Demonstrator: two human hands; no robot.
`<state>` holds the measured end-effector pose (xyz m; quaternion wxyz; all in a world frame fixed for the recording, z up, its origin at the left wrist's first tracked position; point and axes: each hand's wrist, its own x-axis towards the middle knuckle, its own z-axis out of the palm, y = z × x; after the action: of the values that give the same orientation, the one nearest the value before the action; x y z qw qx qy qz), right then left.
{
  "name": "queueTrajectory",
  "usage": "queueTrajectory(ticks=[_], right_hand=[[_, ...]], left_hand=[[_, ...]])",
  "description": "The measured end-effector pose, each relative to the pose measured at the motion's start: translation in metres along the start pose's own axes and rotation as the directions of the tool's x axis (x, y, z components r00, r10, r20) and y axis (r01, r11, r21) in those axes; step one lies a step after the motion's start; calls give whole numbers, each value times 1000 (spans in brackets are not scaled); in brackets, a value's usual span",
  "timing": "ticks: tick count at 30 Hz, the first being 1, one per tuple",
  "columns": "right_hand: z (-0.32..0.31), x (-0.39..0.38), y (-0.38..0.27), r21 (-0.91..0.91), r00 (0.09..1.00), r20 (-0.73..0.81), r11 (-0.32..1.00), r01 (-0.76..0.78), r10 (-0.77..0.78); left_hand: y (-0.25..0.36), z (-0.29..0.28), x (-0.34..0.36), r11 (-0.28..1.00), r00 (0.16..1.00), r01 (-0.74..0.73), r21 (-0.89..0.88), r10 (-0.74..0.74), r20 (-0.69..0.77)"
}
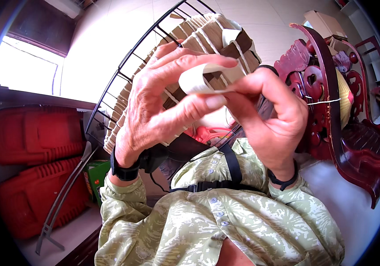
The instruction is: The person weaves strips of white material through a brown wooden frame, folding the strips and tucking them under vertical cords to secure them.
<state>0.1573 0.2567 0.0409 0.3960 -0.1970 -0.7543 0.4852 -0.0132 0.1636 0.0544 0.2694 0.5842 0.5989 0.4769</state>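
A cream strip, bent into a loop, is between my two hands. My left hand curves around the loop, its thumb along the lower edge and a forefinger over the top. The thumb and fingers of my right hand are pinched together at the strip's right end. Under both hands lies a black wire frame with brown woven strips and white cords across it. My hands hide part of this weaving. Below them is a pinkish-red plastic thing, partly covered.
Two red ribbed cases are stacked on the left, beside a green box and a curved metal bar. A carved dark red wooden chair stands close on the right. Behind it is a cardboard box.
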Motion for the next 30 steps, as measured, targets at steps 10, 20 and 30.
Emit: queueTrajectory(ticks=[10,20,30], right_hand=[[0,-15,18,-194,993,-84,979,64,-81],[26,-17,31,-524,868,-199,798,299,-455],[25,1,53,-582,735,-94,636,507,-671]], left_hand=[[-9,16,-7,926,942,142,-351,-235,-239],[-11,26,-6,985,935,32,-170,-90,-342],[-19,19,-2,985,951,-157,74,171,-256]])
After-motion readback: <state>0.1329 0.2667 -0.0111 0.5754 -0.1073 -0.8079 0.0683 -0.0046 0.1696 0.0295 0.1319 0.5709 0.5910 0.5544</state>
